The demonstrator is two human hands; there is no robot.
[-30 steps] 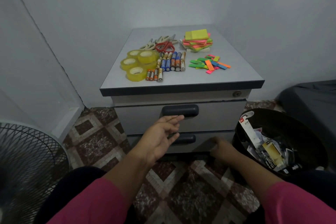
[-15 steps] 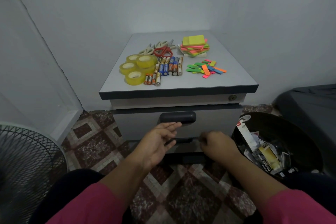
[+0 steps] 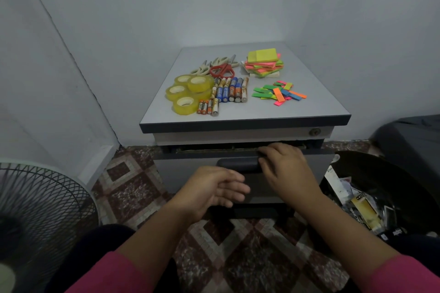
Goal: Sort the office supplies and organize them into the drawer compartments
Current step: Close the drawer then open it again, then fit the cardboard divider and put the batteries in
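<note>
The right hand (image 3: 283, 169) curls its fingers over the top edge of the slightly open drawer (image 3: 190, 169); the left hand (image 3: 214, 188) hovers below the handle (image 3: 238, 164), relaxed, holding nothing.

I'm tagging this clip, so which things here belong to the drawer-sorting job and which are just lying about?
Job:
tape rolls
batteries
scissors
sticky notes
coloured tabs
top drawer, slightly open, right hand on its front edge

Lying about:
fan
black bin of packaging
</note>
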